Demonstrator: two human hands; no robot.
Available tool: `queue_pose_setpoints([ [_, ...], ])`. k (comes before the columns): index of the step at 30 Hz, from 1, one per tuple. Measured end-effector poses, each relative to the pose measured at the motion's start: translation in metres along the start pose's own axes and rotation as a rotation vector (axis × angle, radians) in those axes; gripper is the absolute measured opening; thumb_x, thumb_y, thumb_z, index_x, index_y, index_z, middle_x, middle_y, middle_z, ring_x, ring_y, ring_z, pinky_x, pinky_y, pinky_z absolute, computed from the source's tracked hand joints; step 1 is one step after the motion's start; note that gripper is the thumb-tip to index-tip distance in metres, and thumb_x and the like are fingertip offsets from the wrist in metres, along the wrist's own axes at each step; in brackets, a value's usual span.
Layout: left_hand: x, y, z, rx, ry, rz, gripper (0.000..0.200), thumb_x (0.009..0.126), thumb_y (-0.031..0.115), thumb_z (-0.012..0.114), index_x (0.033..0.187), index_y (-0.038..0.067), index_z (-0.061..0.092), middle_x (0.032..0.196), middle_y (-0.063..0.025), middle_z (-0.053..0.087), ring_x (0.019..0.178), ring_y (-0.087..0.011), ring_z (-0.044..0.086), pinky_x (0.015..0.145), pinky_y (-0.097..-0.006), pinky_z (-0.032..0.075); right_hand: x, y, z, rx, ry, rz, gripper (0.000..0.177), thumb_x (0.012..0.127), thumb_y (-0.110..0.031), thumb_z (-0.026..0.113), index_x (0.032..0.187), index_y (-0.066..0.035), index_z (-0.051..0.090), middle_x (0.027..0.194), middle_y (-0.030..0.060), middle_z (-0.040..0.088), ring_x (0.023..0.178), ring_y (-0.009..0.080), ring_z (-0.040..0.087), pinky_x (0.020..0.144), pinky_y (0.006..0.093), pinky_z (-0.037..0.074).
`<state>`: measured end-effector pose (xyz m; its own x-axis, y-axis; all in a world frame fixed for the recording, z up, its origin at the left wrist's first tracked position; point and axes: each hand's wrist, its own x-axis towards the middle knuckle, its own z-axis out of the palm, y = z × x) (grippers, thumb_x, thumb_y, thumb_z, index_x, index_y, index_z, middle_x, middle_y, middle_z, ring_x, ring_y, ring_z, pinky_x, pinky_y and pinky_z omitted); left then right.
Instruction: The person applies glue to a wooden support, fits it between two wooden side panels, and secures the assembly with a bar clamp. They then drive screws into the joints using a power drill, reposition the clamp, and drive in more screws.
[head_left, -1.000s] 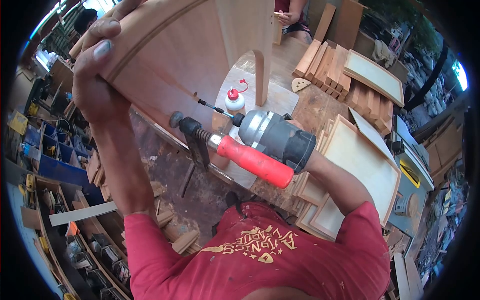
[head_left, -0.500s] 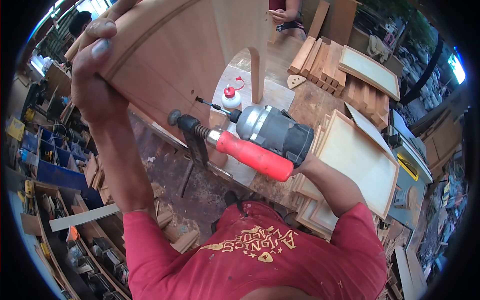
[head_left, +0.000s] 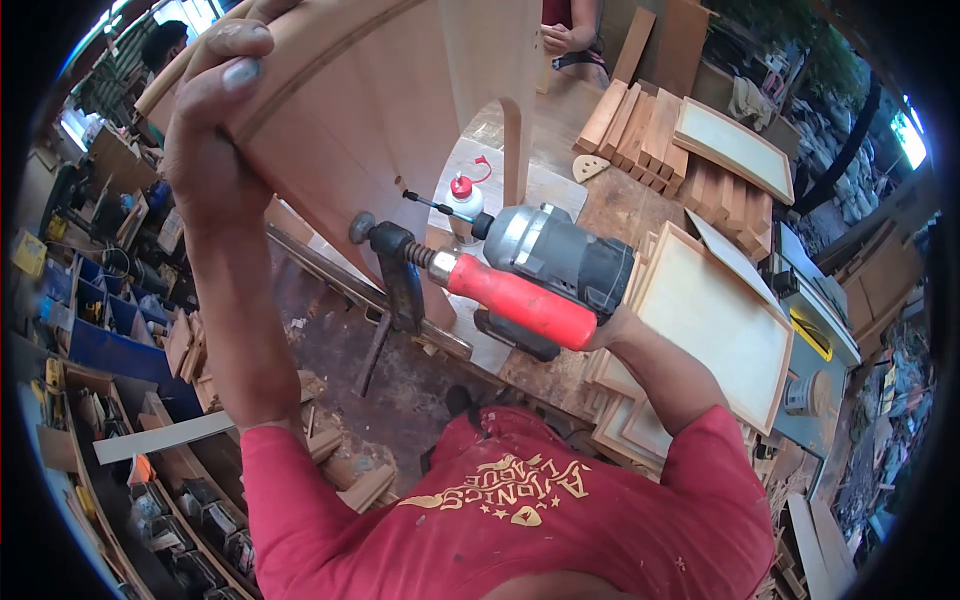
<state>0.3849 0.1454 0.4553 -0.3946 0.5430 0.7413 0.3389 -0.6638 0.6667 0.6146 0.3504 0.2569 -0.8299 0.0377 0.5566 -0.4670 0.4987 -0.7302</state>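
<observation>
A large curved wooden piece (head_left: 350,130) stands tilted at the upper left. My left hand (head_left: 215,110) grips its upper edge, thumb on the near side. A grey and black power driver (head_left: 565,255) points left, its long bit near a small hole in the wood. My right hand (head_left: 615,335) is at the driver, mostly hidden behind it and the red handle of a clamp (head_left: 520,300). The clamp's screw end lies close to the wood. Behind the bit stands a white glue bottle (head_left: 462,200) with a red cap.
Stacked wooden blocks (head_left: 635,130) and framed panels (head_left: 715,325) lie on the bench at the right. Another person's hand (head_left: 565,40) shows at the top. Blue bins (head_left: 120,350) and shelves of tools stand at the left, with wood offcuts (head_left: 365,485) below.
The wooden piece and my left hand have shifted slightly right. Driver and clamp also sit a little further right, and more of the driver's black base shows under the red handle.
</observation>
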Motion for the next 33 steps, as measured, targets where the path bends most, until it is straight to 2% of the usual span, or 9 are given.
queue_pose_setpoints([
  [5,0.001,0.0,0.0,-0.061,-0.057,0.036,0.022,0.081,0.021,0.058,0.097,0.008,0.066,0.148,-0.0319,0.036,0.137,-0.0403,0.038,0.114,-0.0411,0.033,0.012,-0.001,-0.005,-0.163,-0.006,-0.239,0.043,0.075,-0.018,0.075,0.114,-0.006,0.063,0.109,0.0119,0.065,0.098,0.0279,0.062,0.085,0.0406,0.048],
  [11,-0.001,0.001,0.002,0.009,-0.042,0.036,0.02,0.081,0.021,0.059,0.095,0.009,0.065,0.149,-0.0306,0.036,0.137,-0.0397,0.037,0.115,-0.0416,0.03,0.01,-0.004,-0.008,-0.185,-0.033,-0.132,0.045,0.074,-0.022,0.078,0.113,-0.006,0.063,0.108,0.012,0.065,0.1,0.0287,0.063,0.087,0.0408,0.048],
  [14,0.001,-0.001,-0.007,-0.105,-0.013,-0.043,0.024,0.077,0.016,0.057,0.096,0.006,0.066,0.138,-0.0191,0.053,0.124,-0.0296,0.051,0.106,-0.0353,0.04,0.011,-0.004,-0.008,-0.077,-0.043,-0.029,0.046,0.074,-0.024,0.078,0.114,-0.006,0.063,0.108,0.012,0.065,0.1,0.0285,0.063,0.089,0.0406,0.047],
  [17,0.001,-0.004,-0.008,-0.041,-0.068,0.0,0.019,0.08,0.021,0.059,0.095,0.01,0.066,0.149,-0.0267,0.039,0.139,-0.0389,0.034,0.116,-0.0422,0.027,0.018,-0.011,-0.005,-0.126,-0.02,-0.128,0.046,0.074,-0.022,0.079,0.114,-0.007,0.063,0.109,0.0121,0.065,0.101,0.0284,0.063,0.089,0.0397,0.048],
  [20,0.001,-0.002,0.001,-0.082,-0.015,0.019,0.023,0.077,0.016,0.058,0.096,0.006,0.066,0.136,-0.0173,0.055,0.122,-0.0275,0.052,0.107,-0.0323,0.038,0.02,-0.017,-0.008,-0.137,-0.005,-0.158,0.045,0.073,-0.021,0.079,0.113,-0.007,0.064,0.109,0.0122,0.066,0.101,0.0282,0.063,0.088,0.0398,0.048],
  [28,-0.009,0.008,0.005,0.2,0.234,0.045,0.037,0.092,0.017,0.051,0.118,-0.008,0.061,0.126,-0.0157,0.06,0.113,-0.0238,0.058,0.101,-0.0332,0.042,0.003,-0.014,-0.026,-0.235,-0.032,-0.212,0.048,0.074,-0.021,0.08,0.117,-0.007,0.064,0.112,0.0114,0.066,0.103,0.0259,0.063,0.091,0.0385,0.048],
  [29,-0.018,0.014,0.005,0.333,0.241,0.086,0.039,0.093,0.017,0.049,0.12,-0.009,0.059,0.128,-0.0188,0.059,0.112,-0.027,0.058,0.1,-0.0357,0.042,-0.025,0.002,-0.031,0.057,-0.019,0.193,0.052,0.077,-0.021,0.08,0.123,-0.007,0.061,0.117,0.0094,0.065,0.109,0.0219,0.061,0.096,0.0381,0.047],
  [32,-0.085,0.016,0.023,0.505,0.504,0.294,0.048,0.097,0.022,0.043,0.129,-0.013,0.048,0.13,-0.028,0.054,0.113,-0.0356,0.057,0.1,-0.0432,0.045,-0.048,-0.028,-0.064,0.284,-0.007,0.313,0.054,0.081,-0.015,0.075,0.131,-0.007,0.055,0.117,0.0082,0.064,0.093,0.0133,0.06,0.085,0.032,0.05],
  [33,-0.13,0.007,-0.003,0.294,0.553,0.371,0.052,0.098,0.027,0.04,0.131,-0.014,0.042,0.119,-0.0285,0.056,0.107,-0.0367,0.058,0.101,-0.0476,0.045,-0.053,-0.047,-0.074,0.331,0.057,0.327,0.057,0.081,-0.013,0.074,0.133,-0.006,0.052,0.115,0.0084,0.065,0.085,0.0111,0.06,0.079,0.0305,0.051],
])
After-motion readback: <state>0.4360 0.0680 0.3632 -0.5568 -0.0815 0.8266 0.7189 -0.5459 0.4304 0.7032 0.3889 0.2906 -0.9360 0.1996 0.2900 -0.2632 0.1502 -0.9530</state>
